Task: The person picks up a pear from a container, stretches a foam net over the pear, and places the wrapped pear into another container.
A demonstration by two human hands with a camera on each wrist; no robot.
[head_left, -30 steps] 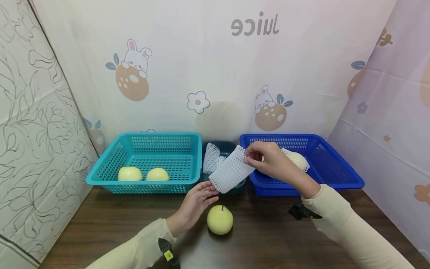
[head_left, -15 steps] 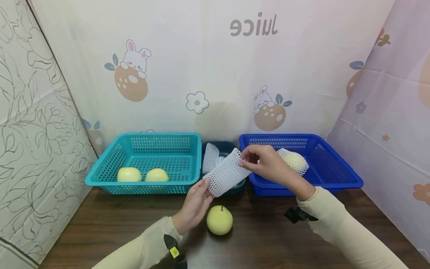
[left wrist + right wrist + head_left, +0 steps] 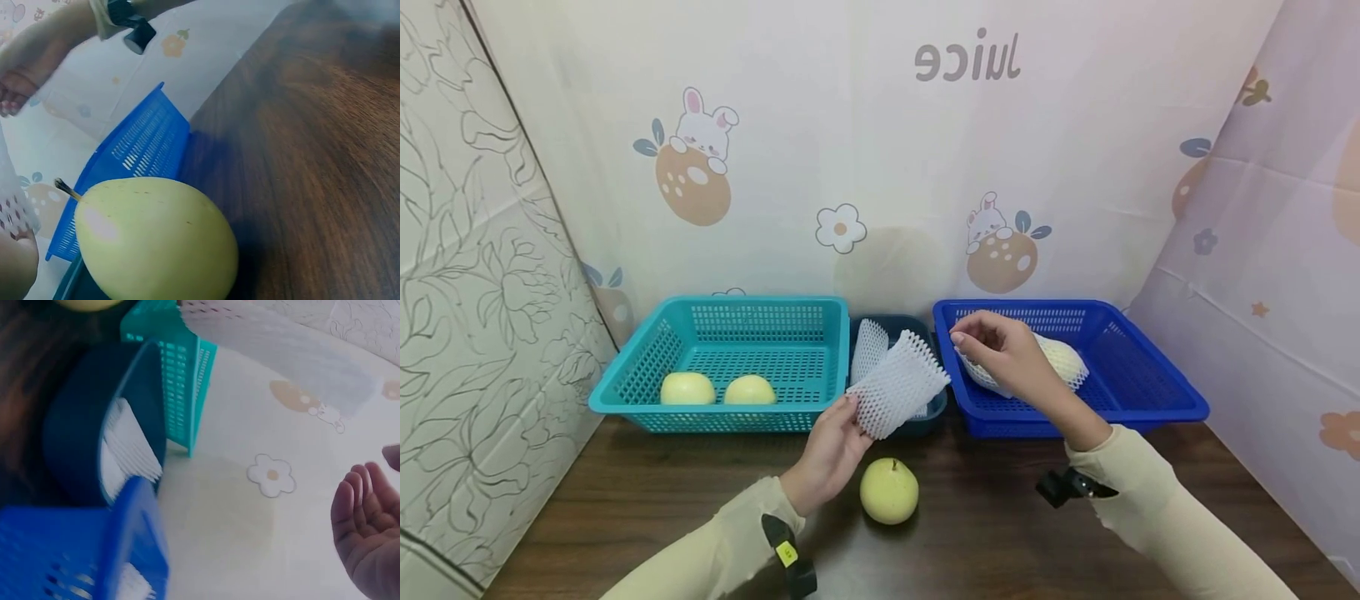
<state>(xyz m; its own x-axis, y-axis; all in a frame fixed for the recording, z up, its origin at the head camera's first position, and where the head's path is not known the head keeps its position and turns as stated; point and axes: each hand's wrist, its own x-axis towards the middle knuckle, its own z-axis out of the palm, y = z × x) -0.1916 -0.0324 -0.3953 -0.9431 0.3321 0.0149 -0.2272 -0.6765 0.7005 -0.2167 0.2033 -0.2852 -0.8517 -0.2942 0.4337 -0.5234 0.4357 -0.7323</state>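
Observation:
My left hand (image 3: 829,462) pinches the lower left end of a white foam net sleeve (image 3: 898,387), whose other end points up and right. Just right of it, my right hand (image 3: 1018,362) hovers over the blue basket's left side, touching nothing, its fingers bent; in the right wrist view the thumb stands apart from the fingers of that hand (image 3: 372,537). A yellow-green pear (image 3: 889,492) stands upright on the table below the sleeve, stem up. The left wrist view shows the pear (image 3: 156,244) close up, with part of the sleeve (image 3: 11,200) at the left edge.
A teal basket (image 3: 722,421) at the left holds two pale yellow fruits (image 3: 688,388). Behind the held sleeve, a dark bin (image 3: 913,321) contains more net sleeves (image 3: 869,346). The blue basket (image 3: 1150,367) at the right holds net-wrapped fruit (image 3: 1062,363). A patterned curtain hangs behind.
My right hand has let go of the sleeve and moved right and slightly up. My left hand has gone from touching the sleeve's lower end to pinching it, and the sleeve has shifted left.

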